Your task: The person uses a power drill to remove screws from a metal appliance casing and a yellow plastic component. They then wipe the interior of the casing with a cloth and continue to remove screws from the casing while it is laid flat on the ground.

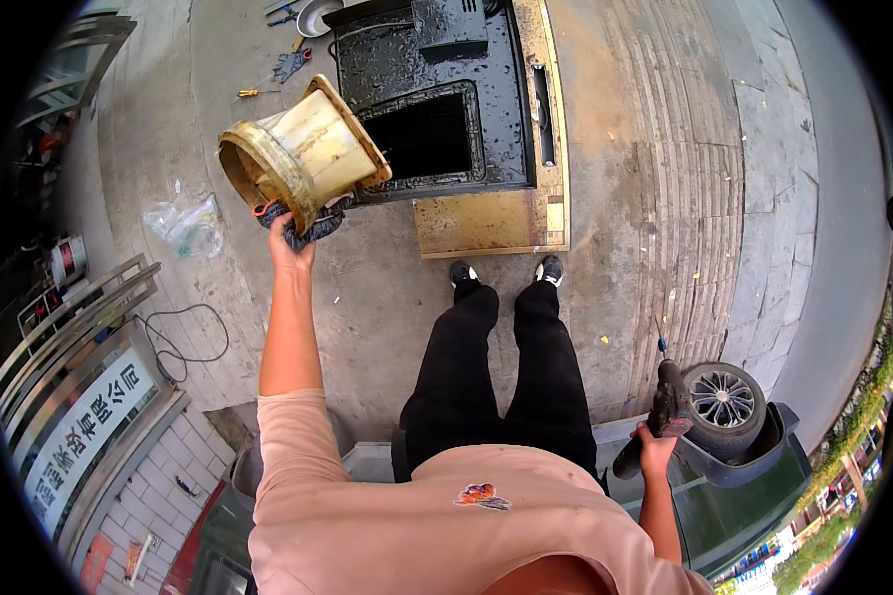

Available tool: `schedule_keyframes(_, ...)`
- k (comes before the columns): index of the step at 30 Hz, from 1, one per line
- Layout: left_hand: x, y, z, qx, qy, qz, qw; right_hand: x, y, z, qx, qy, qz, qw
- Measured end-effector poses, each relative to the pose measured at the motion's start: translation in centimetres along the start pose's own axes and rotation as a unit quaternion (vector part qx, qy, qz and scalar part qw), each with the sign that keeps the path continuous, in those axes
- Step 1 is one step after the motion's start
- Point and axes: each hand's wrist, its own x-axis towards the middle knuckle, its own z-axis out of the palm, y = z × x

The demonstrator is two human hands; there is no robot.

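Housing (506,129) at far centre, panel (466,223) along its near and right sides, flanged duct (337,139) over its left edge, screwdriver (249,93) and basin (311,17) beyond the duct on the pavement (367,288), plastic bag (191,230) nearer left, power drill (671,389) near right, just left of the wheel (721,399).

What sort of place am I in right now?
Probably the pavement outside a shop or workshop: the ribbed paving runs along your right, a pale sign with dark lettering is at your left, and a screwdriver lies on the ground ahead.
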Motion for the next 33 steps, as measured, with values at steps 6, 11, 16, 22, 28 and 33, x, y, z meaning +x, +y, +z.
schedule_keyframes(6, 1.3, 7.5, -2.2, 0.015, 0.008, 0.025, 1.0, -2.2, -0.4, 4.4, -0.03, -0.01, -0.052, 0.998)
schedule_keyframes(11, 7.1, 17.7, -12.3, -0.002, -0.014, 0.019, 1.0, -10.0, -3.8, 18.4, -0.071, -0.034, -0.044, 0.996)
schedule_keyframes(16, 12.4, 30.5, -24.8, 0.018, -0.015, 0.054, 0.998, -19.5, -6.5, 38.2, -0.184, -0.162, -0.061, 0.967)
schedule_keyframes(22, 12.9, 45.8, -39.3, 0.08, 0.081, 0.153, 0.982, -26.4, -17.2, 59.7, -0.317, -0.331, -0.204, 0.865)
schedule_keyframes(28, 16.5, 51.5, -33.4, 0.089, 0.058, 0.134, 0.985, -26.7, -24.4, 68.8, -0.327, -0.338, -0.232, 0.852)
schedule_keyframes(33, 24.5, 52.8, -24.2, 0.086, -0.001, 0.077, 0.993, -22.1, -27.3, 75.4, -0.23, -0.326, -0.221, 0.89)
